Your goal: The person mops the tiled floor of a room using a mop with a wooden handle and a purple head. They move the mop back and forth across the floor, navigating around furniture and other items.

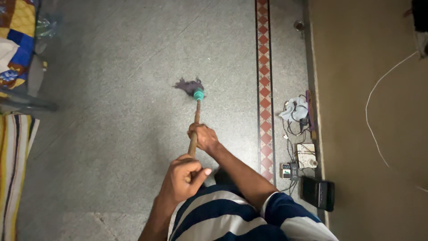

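Nearest, the left hand (183, 176) clamps the top of the wooden mop handle (195, 129) for leverage; the right hand (203, 136) grips lower, steering the dark mop head (189, 85) flat on the grey floor (111, 111).

Mop (192, 87) on floor (111, 89), ahead of both hands; extension box (306, 155) & cables right by wall (356, 89); bedding (15, 40) far left.

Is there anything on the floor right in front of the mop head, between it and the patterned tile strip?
Nothing visible. The purple mop head lies on bare grey floor, and the stretch to the red patterned strip shows no object. The cables and power strip lie beyond that strip, by the wall. Both hands, left and right, grip the wooden handle.
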